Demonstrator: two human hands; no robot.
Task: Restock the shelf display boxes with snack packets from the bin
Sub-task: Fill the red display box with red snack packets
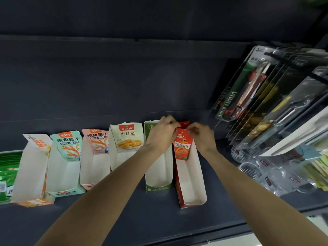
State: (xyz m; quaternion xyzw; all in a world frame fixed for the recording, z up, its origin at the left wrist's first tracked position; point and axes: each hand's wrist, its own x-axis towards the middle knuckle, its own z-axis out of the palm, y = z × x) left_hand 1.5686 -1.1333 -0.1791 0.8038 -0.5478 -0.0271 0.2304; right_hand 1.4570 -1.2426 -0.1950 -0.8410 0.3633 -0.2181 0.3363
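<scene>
- Far left on the dark shelf [124, 210], a stack of green packets [8, 167] lies at the frame edge
- Next stands an open white-and-orange display box [32, 167], its inside bare
- Beside it a teal display box [63, 173] with one teal packet [69, 144] upright at its back
- Then a pink display box [92, 167] with a pink packet [97, 141] at the back
- A white display box [124, 157] holds a yellow-pictured packet [128, 137] against its back wall
- The green display box [158, 174] follows, partly hidden by the left forearm
- The left hand [163, 134] reaches over the green box, its grip pinching the top left corner of the red snack packet [182, 146]
- That packet stands upright at the rear of the red display box [191, 183], the rest of the box bare
- The right hand [202, 137] has its grip pinching the packet's top right corner
- Far right, carded utility knives [248, 86] hang, with clear glass cups [276, 174] below them
</scene>
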